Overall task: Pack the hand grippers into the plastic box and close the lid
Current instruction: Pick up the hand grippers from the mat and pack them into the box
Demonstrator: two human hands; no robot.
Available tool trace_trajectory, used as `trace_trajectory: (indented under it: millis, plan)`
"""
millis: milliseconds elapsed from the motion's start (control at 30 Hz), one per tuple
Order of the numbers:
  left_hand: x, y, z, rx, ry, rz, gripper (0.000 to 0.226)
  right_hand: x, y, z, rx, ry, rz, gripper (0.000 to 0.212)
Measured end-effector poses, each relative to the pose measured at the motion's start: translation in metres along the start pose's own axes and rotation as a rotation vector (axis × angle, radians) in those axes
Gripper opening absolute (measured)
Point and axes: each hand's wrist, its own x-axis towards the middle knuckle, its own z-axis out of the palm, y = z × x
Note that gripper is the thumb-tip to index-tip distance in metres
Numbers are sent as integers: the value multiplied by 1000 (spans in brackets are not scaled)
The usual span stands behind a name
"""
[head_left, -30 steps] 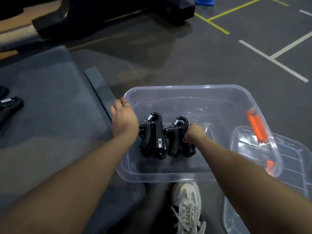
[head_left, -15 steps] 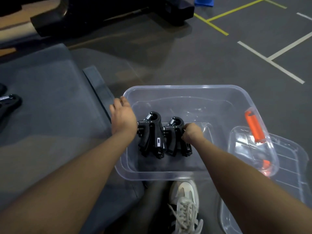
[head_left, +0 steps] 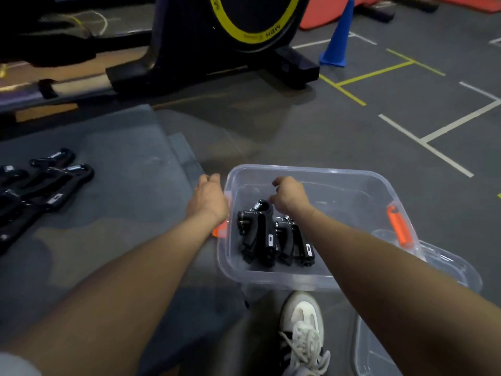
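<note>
Head view. A clear plastic box (head_left: 349, 191) with orange latches stands on the dark grey floor, its top uncovered. Two black spring-loaded hand grippers (head_left: 273, 237) stand side by side in the near-left part of the box, springs pointing away from the viewer. The right hand (head_left: 288, 196) hovers inside the box just above the far ends of these grippers; its fingers are loosely curled and appear to hold nothing, though whether a fingertip touches the nearer gripper cannot be told. The left hand (head_left: 208, 198) lies outside the box, just beside its left wall, knuckles up and fingers loosely bent; no object shows in it. The transparent plastic lid (head_left: 447, 270) lies on the floor at the right of the box, partly under its right end. More black hand grippers (head_left: 46, 185) lie well apart to the left on a grey padded mat (head_left: 122, 185).
</note>
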Motion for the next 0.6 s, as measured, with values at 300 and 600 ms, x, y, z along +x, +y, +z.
trace_trajectory:
  millis: [300,600]
  plan:
    - [-58,-113,-103,5,127,-190,45,-61,-150,52,-122,-123,-309,48]
    - [-151,-267,-160,-21,205,-483,43,-148,-248,174,-188,-416,-504,51]
